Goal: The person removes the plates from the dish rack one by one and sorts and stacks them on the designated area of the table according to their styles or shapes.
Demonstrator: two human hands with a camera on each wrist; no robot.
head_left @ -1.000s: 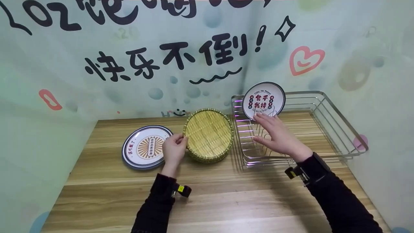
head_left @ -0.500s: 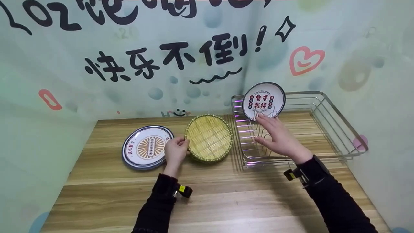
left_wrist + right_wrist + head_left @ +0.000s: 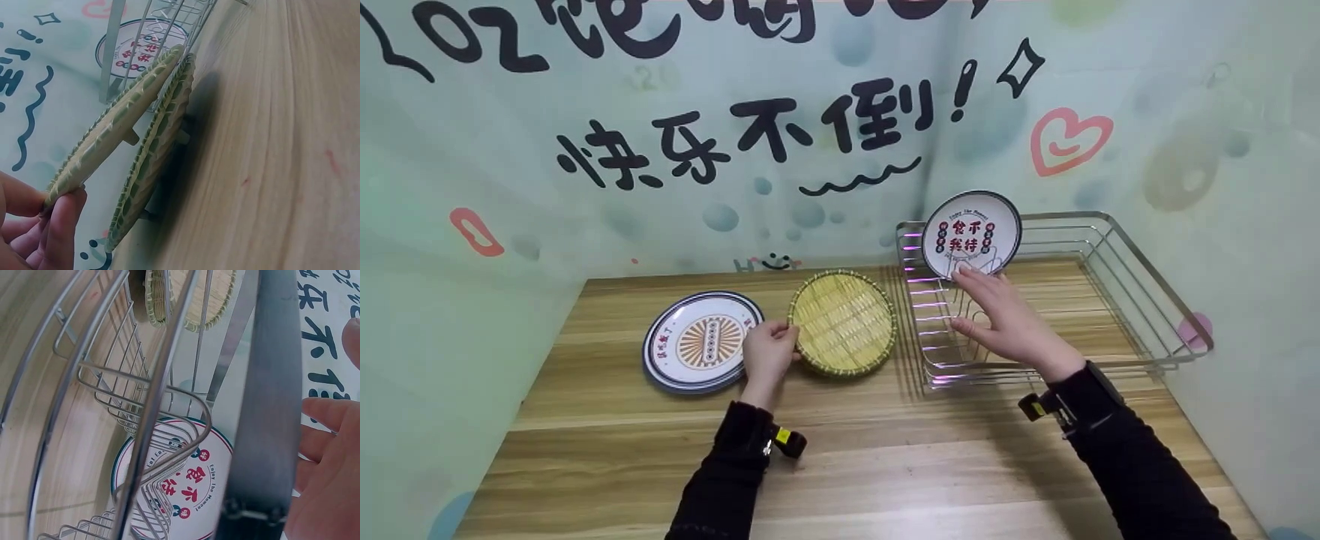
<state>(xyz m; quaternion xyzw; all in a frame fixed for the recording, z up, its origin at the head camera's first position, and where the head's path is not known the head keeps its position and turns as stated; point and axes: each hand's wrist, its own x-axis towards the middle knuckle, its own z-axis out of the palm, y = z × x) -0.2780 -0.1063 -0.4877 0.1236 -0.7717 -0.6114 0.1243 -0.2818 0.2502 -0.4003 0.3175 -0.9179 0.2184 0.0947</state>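
Observation:
My left hand (image 3: 769, 356) pinches the left edge of a round woven bamboo tray (image 3: 844, 322) between thumb and fingers. In the left wrist view this upper tray slants away from a second bamboo tray (image 3: 154, 152) below it, the gap widest on the hand's side and their far ends close together. Small feet stick out under both. My right hand (image 3: 1009, 322) reaches over the wire dish rack (image 3: 1065, 216) with fingers extended, holding nothing. Its fingertips overlap the lower edge of a white plate (image 3: 967, 217) with red characters, which stands upright at the rack's back left.
Left of the trays, a white plate (image 3: 709, 341) with a blue rim lies flat on the wooden table (image 3: 870, 465), another rim showing beneath it. A printed cloth (image 3: 780, 225) hangs behind the table. Wire dividers (image 3: 152, 495) stand inside the rack.
The far side of the upper bamboo tray has dropped and come slightly toward me, still in my left hand's pinch. My right hand has shifted barely to the right; the plates have stayed put.

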